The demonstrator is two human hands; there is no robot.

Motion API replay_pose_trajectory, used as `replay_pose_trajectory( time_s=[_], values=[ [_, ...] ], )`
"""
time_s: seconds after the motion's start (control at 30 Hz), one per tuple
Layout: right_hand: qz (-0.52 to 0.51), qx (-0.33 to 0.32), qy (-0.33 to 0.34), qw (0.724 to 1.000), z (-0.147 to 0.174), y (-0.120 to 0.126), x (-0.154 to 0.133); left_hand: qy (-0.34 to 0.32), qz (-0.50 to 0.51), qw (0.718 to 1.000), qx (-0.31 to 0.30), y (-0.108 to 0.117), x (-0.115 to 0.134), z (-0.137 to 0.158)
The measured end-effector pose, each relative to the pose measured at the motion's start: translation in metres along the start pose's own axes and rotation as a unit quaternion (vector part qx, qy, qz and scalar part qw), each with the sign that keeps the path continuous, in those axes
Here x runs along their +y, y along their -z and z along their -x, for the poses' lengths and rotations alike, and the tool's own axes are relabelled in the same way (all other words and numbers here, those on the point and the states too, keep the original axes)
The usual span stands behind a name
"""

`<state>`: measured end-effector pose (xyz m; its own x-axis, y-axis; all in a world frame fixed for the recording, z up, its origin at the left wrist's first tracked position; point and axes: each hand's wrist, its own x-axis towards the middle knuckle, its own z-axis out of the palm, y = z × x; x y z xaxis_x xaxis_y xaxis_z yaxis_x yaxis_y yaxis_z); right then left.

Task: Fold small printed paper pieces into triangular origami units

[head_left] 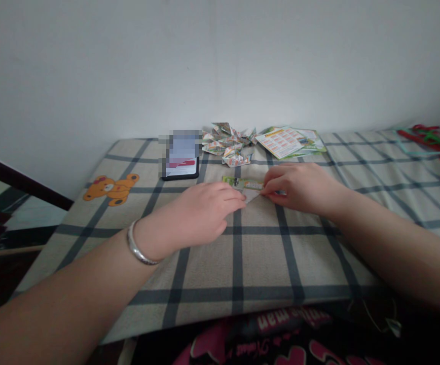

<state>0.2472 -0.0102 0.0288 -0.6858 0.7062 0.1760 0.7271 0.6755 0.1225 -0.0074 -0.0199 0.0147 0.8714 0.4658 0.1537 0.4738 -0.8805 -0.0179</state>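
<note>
A small printed sheet of paper [253, 185], green and white with a folded lower edge, lies on the checked tablecloth between my hands. My left hand [207, 210], with a silver bangle at its wrist, rests on the paper's left part with the fingertips pressed down close together. At the paper's right corner, the thumb and fingers of my right hand [299, 187] pinch the edge. Part of the sheet is hidden under the fingers of both hands. Just beyond it sits a cluster of folded paper pieces [229, 144] in the same kind of print.
A phone [182, 157] with a partly blurred screen lies left of the folded pieces. Flat printed sheets [283, 143] are stacked to their right, by the wall. A bear picture [111, 190] is at the left, and red and green strips [429, 136] lie far right.
</note>
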Motion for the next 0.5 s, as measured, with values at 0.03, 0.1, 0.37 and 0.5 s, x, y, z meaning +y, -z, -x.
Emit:
replay_pose_trajectory(
  time_s=[0.03,0.1,0.37,0.5],
  values=[
    [0.0,-0.001,-0.001,1.0,0.0002,-0.0001,0.0005,0.0,0.004,1.0,0.0,-0.0002,-0.0006,0.0005],
    [0.0,-0.004,-0.002,1.0,0.0004,-0.0002,0.0014,0.0,0.011,1.0,-0.004,0.0001,-0.0015,0.0012],
    [0.017,-0.008,-0.011,1.0,0.0018,0.0002,0.0005,0.005,0.005,1.0,0.0,0.0035,-0.0013,0.0013],
    [0.041,-0.001,-0.02,0.999,0.0035,-0.0004,0.001,-0.002,0.026,1.0,0.007,0.0027,-0.0042,0.0006]
  ],
)
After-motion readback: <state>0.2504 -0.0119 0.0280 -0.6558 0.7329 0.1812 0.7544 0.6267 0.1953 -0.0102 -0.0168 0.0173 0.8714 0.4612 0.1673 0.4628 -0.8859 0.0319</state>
